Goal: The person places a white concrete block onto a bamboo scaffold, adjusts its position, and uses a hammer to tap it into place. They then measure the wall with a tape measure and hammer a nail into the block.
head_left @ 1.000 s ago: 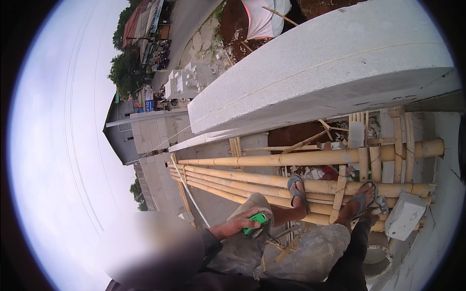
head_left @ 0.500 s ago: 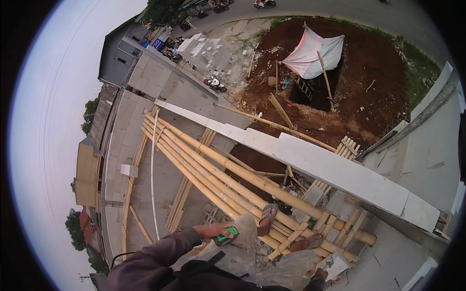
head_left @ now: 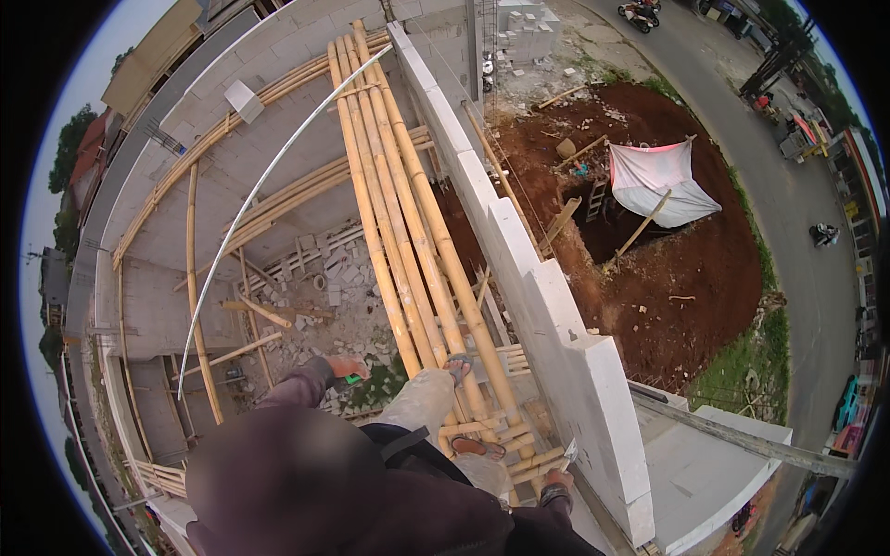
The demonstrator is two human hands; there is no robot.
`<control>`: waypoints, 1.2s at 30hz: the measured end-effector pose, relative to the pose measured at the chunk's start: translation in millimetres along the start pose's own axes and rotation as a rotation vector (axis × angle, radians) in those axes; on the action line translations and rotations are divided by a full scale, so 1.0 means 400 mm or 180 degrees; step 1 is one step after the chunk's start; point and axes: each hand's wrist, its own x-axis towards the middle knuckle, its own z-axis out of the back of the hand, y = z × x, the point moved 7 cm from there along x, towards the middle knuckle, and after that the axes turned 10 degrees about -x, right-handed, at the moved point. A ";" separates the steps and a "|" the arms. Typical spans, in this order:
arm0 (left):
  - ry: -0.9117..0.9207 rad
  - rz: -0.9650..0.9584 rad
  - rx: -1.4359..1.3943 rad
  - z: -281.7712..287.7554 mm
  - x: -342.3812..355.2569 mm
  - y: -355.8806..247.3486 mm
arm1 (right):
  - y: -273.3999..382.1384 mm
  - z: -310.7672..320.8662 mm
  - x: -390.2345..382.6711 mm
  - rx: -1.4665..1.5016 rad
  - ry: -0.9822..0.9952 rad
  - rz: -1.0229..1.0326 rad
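My left hand (head_left: 347, 367) is out to the left beside my knee, closed round a small green tape measure (head_left: 353, 378), which is mostly hidden by the fingers. Low on the right, my right hand (head_left: 559, 479) is closed on a flat, pale grey blade-like tool (head_left: 569, 454), whose exact kind I cannot make out. That hand is near the bamboo crosspieces (head_left: 538, 461) and the white block wall (head_left: 579, 357). My sandalled feet stand on a walkway of long bamboo poles (head_left: 394, 213).
Left of the walkway, a deep room holds rubble (head_left: 343, 278) and bamboo props (head_left: 193, 306). A white pipe (head_left: 278, 157) curves across it. A loose white block (head_left: 244, 101) rests on the left poles. Beyond the wall lies red earth with a pit under a cloth canopy (head_left: 663, 185).
My view has swung so the walkway now runs nearly straight ahead. The left hand is now lower and further left, apart from my knee. Both hands keep their grip; my feet stay on the poles.
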 end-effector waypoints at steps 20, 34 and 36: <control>-0.0349 -0.0689 -0.1090 0.534 -0.393 -0.012 | 0.953 -0.126 -0.137 -0.2315 0.0422 0.1122; -0.0508 0.0054 -0.0893 0.976 -0.128 0.196 | 1.741 -0.405 -0.246 -0.1886 -0.0138 0.1850; -0.0478 0.0042 -0.1206 1.009 -0.096 0.192 | 1.860 -0.456 -0.253 -0.1686 -0.0015 0.1994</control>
